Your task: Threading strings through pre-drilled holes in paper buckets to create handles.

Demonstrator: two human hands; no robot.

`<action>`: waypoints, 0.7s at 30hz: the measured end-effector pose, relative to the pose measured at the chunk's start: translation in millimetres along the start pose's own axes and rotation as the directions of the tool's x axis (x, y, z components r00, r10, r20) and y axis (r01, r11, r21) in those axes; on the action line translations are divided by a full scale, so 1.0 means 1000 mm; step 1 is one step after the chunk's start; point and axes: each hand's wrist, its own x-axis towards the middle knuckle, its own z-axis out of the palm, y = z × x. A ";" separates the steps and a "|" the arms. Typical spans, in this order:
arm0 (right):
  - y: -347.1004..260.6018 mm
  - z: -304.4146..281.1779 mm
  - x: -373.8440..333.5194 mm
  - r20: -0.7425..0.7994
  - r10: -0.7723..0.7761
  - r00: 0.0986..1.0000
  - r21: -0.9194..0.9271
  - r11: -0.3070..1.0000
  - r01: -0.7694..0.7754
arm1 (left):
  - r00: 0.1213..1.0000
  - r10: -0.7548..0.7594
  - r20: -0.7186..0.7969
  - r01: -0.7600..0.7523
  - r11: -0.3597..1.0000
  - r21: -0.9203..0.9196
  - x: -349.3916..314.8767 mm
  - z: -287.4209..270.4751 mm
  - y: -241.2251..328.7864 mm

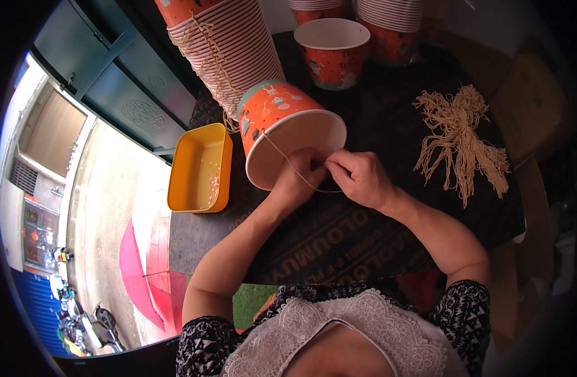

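Observation:
An orange paper bucket with printed figures lies tilted on its side, its white mouth facing me. From a hole near the rim's left side, a thin beige cord loops across my left wrist to the right. My left hand reaches into the mouth with its fingers curled; their tips are partly hidden. At the rim's lower right, my right hand is closed in a pinch on the cord. The two hands nearly meet there, and the pinched end is too small to make out.
A yellow tub with small pale bits stands left of the bucket. Behind it leans a tall stack of nested buckets with cords hanging down. One upright bucket and more stacks stand farther back. A cord bundle lies right.

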 end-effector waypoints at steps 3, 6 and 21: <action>-0.005 0.000 -0.004 0.064 -0.158 0.985 -0.130 0.978 0.166 | 0.998 0.030 -0.046 -0.029 1.000 0.009 -0.001 0.000 -0.003; -0.026 -0.004 -0.005 0.194 -0.471 0.860 -0.203 0.839 0.505 | 1.000 -0.002 -0.024 0.002 1.000 0.010 0.000 -0.002 -0.003; 0.010 0.003 -0.006 0.007 0.022 1.000 -0.250 0.968 -0.020 | 0.996 -0.062 0.058 0.069 0.990 -0.127 -0.002 -0.010 -0.005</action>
